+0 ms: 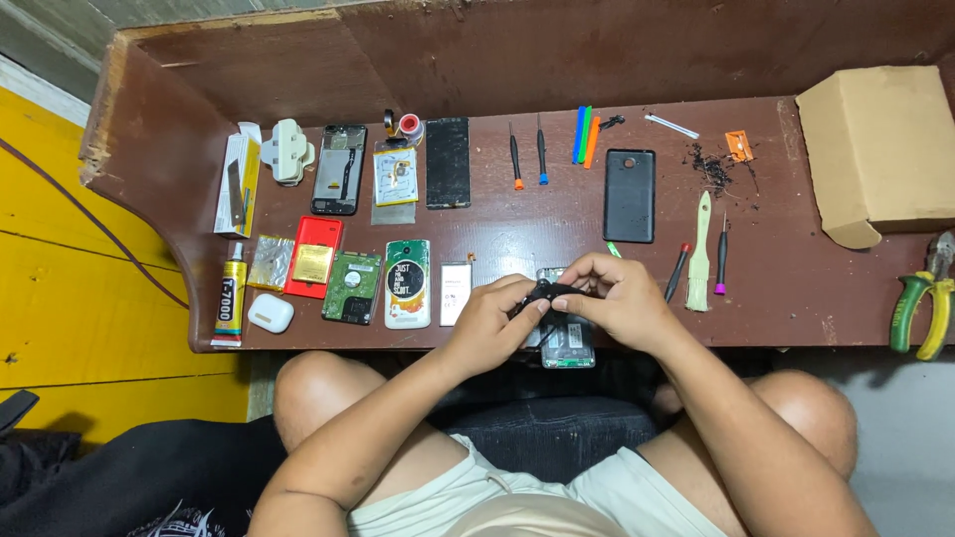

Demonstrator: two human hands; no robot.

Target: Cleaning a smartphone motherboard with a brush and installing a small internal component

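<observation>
The small black part (540,292) pinched between the left hand (489,325) and right hand (619,298) is mostly covered by fingertips, so its kind and shape cannot be told, and both hands hide much of the clear-cased device (569,343) under them, which juts past the desk (557,224) edge. The pliers (921,304) are cut off by the right picture edge, with only the green and yellow handles and part of the head showing. The dark crumbs (712,167) and the orange bit (739,145) near the box (880,149) are too small to identify.
</observation>
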